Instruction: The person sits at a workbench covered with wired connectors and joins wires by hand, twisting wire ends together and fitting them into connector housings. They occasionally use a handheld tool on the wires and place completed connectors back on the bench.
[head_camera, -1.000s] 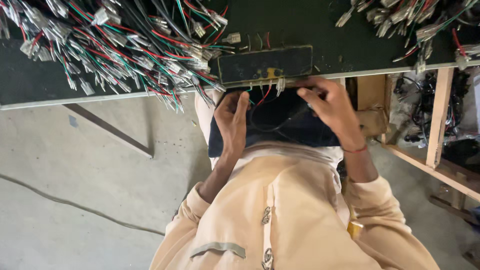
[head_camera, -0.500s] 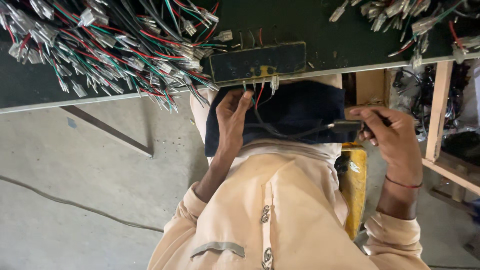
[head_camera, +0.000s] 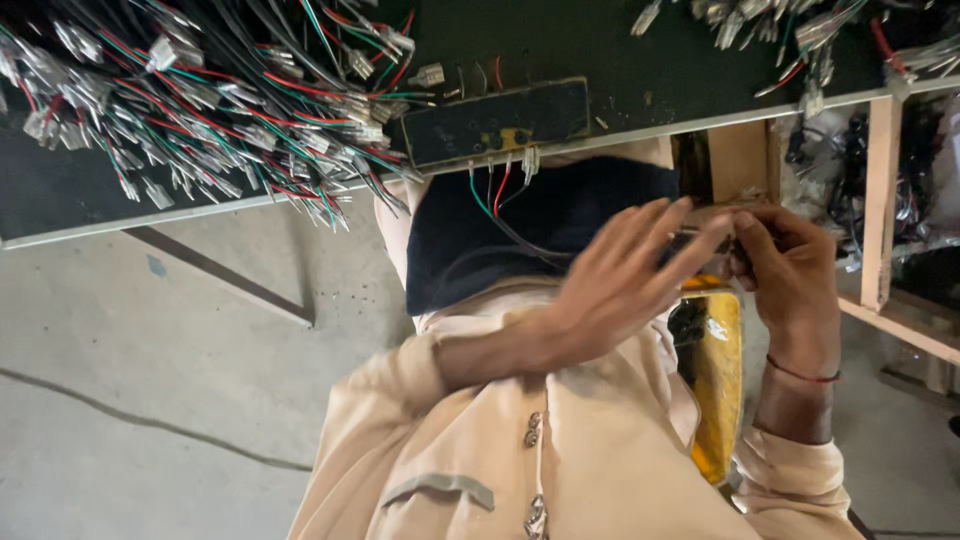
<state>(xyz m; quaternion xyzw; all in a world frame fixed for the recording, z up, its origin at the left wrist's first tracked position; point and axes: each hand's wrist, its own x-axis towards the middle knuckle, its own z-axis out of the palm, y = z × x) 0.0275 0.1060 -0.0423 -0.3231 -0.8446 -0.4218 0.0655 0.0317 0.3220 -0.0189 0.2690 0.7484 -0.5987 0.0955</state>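
Both hands are out in front of the chest now, meeting toward three o'clock of the view. The left hand (head_camera: 625, 285) is spread wide, fingers fanned and a little blurred, fingertips reaching up to a small dark part (head_camera: 700, 238) that sits between the two hands. The right hand (head_camera: 785, 270) is curled tight, thumb and fingers pinched on that same part, a red thread band at the wrist. What the part is exactly, I cannot tell; it is mostly covered by fingers. Thin wires (head_camera: 500, 205), green, red and black, drop from a dark flat board (head_camera: 495, 122) at twelve o'clock and trail down toward the hands across a dark blue cloth (head_camera: 470, 250) on the lap. The board lies at the near edge of the dark surface (head_camera: 620, 50). Over at ten o'clock on that surface lies a thick heap of wire bundles (head_camera: 200, 110) with pale plugs on their ends, some hanging over the edge. More plugs and wires (head_camera: 760, 25) lie at one o'clock. A yellow container (head_camera: 715, 380) stands just below the right hand, and a wooden frame (head_camera: 880, 200) runs down at three o'clock.
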